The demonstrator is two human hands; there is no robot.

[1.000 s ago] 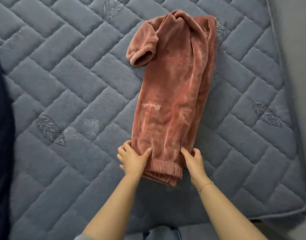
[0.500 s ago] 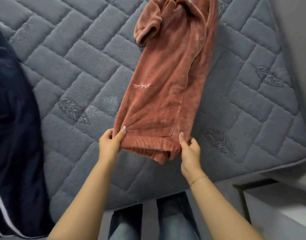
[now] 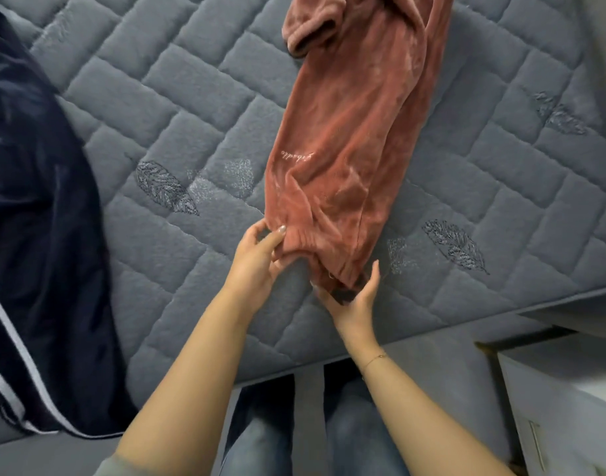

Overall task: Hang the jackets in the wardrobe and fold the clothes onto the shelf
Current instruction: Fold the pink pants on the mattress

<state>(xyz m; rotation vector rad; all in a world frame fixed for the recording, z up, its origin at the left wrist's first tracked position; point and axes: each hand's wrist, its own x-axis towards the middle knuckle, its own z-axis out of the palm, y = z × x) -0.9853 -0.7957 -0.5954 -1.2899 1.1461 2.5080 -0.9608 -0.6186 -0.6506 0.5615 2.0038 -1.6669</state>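
Observation:
A pink fleece garment (image 3: 349, 132), folded lengthwise with a sleeve cuff showing at the top, lies stretched across the grey quilted mattress (image 3: 177, 97). Its ribbed hem is at the near end, bunched and lifted slightly. My left hand (image 3: 260, 259) pinches the hem's left corner between thumb and fingers. My right hand (image 3: 354, 297) is palm up under the hem's right corner, fingers curled around the cloth; the fingertips are hidden beneath it. A dark navy jacket (image 3: 37, 235) with white piping lies at the left on the mattress.
The mattress edge (image 3: 432, 324) runs diagonally near my legs in jeans (image 3: 356, 424). A white cabinet with a handle (image 3: 562, 407) stands at the lower right. A grey wall rises at the far right.
The hem's corners were drawn together and bunched. My right hand turned palm up under the right corner. The view shifted, so the garment sits higher and the navy jacket shows more.

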